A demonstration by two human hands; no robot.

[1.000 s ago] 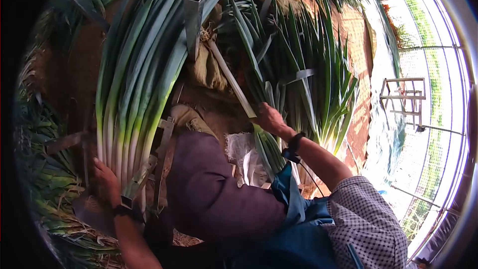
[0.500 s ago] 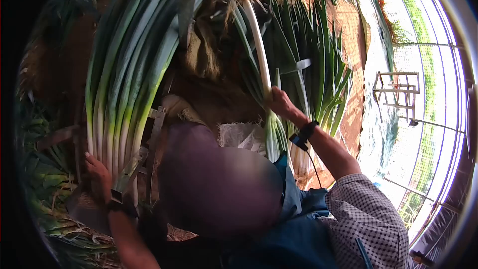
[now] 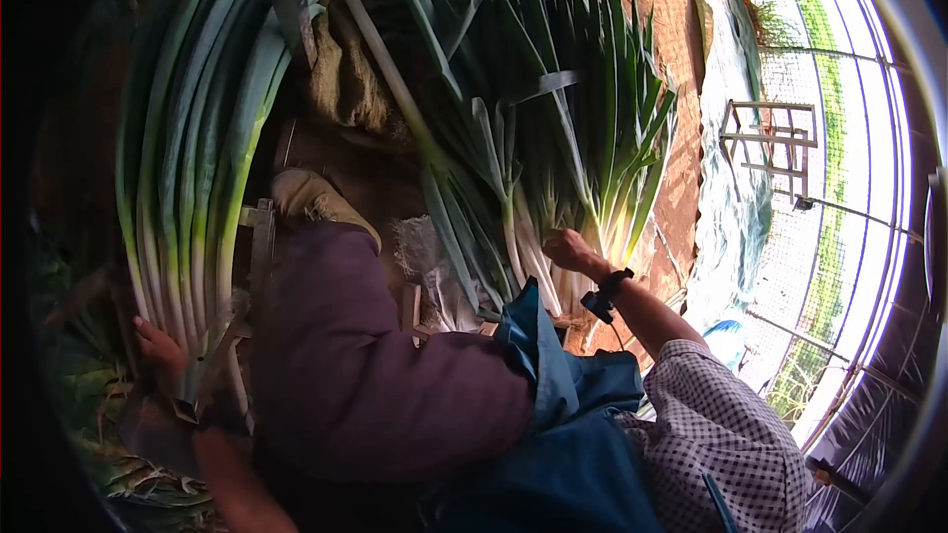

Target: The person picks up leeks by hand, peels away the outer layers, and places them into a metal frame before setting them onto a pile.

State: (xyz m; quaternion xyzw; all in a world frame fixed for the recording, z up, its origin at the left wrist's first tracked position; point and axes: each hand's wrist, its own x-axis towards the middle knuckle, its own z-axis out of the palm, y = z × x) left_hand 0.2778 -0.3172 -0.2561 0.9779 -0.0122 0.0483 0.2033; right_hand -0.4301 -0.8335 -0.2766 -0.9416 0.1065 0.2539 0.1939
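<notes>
My left hand [image 3: 163, 353] is at the lower left, its fingers curled against the pale lower stalks of a bundle of leeks [image 3: 183, 188]. The bundle stands in a metal frame [image 3: 259, 237], green leaves upward. My right hand [image 3: 576, 253] is closed at the white stalks of a second pile of leeks [image 3: 622, 188] to the right; its fingertips are partly hidden among the stalks. A single leek [image 3: 385, 59] lies slanted between the two groups, its white part toward the top and apart from both hands.
My bent leg [image 3: 385, 336] and blue apron [image 3: 553, 434] fill the lower middle. A brown cloth [image 3: 351, 79] hangs from the frame. Leafy scraps [image 3: 94, 385] lie at the far left. Beyond plastic sheeting [image 3: 731, 207] stands a metal rack [image 3: 770, 143] at right.
My right hand has let go of the single leek, which now slants toward the upper left, and has moved down to the right-hand pile. My left hand stays at the bundle.
</notes>
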